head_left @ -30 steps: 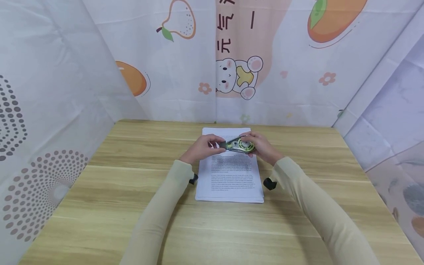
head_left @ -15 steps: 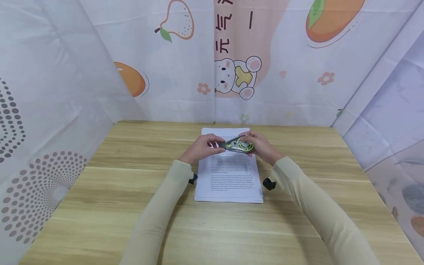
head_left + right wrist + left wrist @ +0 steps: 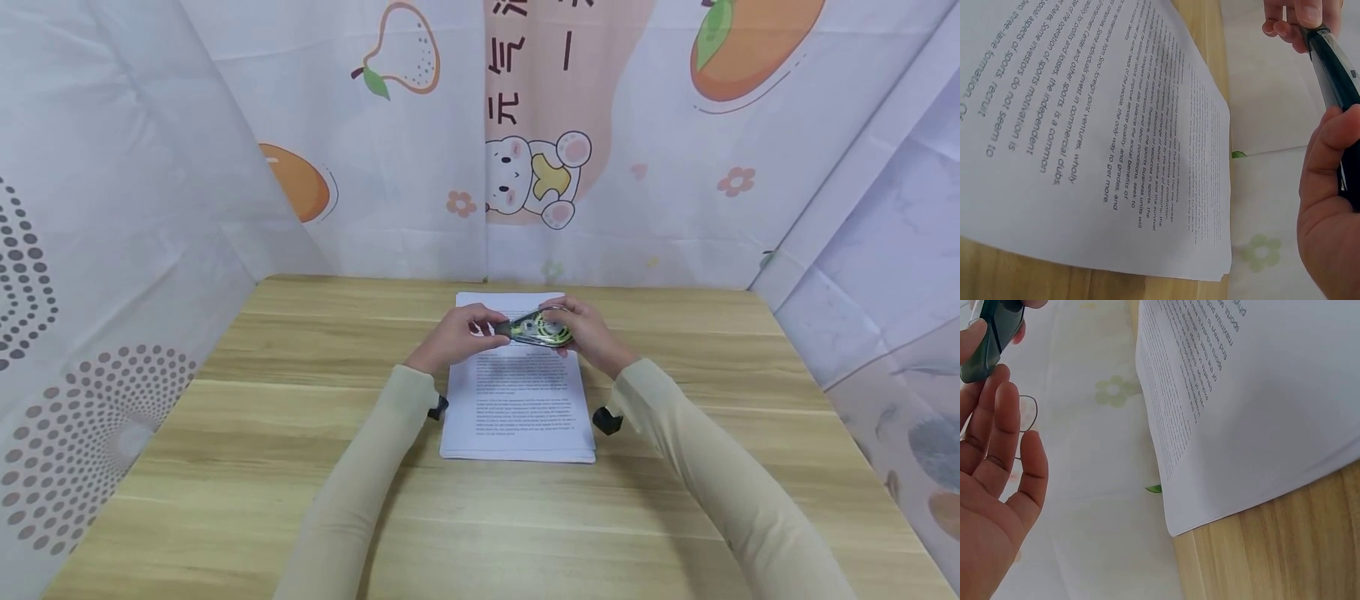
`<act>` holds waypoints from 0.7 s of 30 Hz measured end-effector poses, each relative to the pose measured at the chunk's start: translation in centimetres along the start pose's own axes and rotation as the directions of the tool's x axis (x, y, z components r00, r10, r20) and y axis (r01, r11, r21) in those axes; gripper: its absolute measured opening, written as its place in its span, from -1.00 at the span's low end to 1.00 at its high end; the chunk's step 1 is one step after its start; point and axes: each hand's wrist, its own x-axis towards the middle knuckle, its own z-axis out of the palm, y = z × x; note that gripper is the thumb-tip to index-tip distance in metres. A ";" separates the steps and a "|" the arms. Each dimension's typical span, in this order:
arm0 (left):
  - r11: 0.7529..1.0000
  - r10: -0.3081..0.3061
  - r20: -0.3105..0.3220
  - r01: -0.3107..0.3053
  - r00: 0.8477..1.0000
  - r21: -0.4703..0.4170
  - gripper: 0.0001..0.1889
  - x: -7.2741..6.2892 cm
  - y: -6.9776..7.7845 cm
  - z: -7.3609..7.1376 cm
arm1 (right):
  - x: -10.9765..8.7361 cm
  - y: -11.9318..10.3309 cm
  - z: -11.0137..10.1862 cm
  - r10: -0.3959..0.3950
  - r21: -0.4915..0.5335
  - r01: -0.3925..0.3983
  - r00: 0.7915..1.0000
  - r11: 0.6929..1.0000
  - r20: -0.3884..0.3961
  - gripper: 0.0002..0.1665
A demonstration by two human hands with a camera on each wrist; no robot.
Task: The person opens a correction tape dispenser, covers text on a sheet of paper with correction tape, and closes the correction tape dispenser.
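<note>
A correction tape dispenser [image 3: 542, 330], teardrop-shaped with a clear, green-patterned body, is held level over the upper part of a stack of printed paper [image 3: 517, 408]. My left hand [image 3: 459, 337] pinches its narrow dark end between thumb and fingertips. Around the wide round end, my right hand [image 3: 597, 340] grips the body, with the thumb on its face. In the left wrist view, the dark green tip [image 3: 986, 356] sits at the left fingertips while the other fingers are loosely bent. The right wrist view shows the dispenser's edge [image 3: 1335, 65] running between both hands.
The paper stack lies on a wooden table [image 3: 262, 458], near its far edge. A printed curtain [image 3: 420, 175] hangs right behind that edge, with more curtain on both sides. Dark wrist devices [image 3: 608, 419] show under the sleeves.
The head view has tilted very slightly. Both hands keep the same hold on the correction tape dispenser, and it stays in nearly the same place over the paper.
</note>
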 end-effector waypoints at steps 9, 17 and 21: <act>1.000 0.007 -0.001 -0.007 1.000 0.008 -0.64 -0.2 0.0 -0.1 | 0.0 -0.2 0.3 0.003 -0.015 -0.003 1.000 1.000 0.004 -0.59; 1.000 -0.015 -0.008 0.015 1.000 0.007 -0.63 -0.3 0.0 0.0 | 0.0 -0.1 0.5 -0.006 -0.028 0.006 1.000 1.000 0.002 -0.58; 1.000 -0.020 -0.020 0.020 1.000 -0.003 -0.63 -0.2 0.1 0.1 | -0.1 -0.1 0.5 -0.010 -0.008 0.010 1.000 1.000 0.000 -0.65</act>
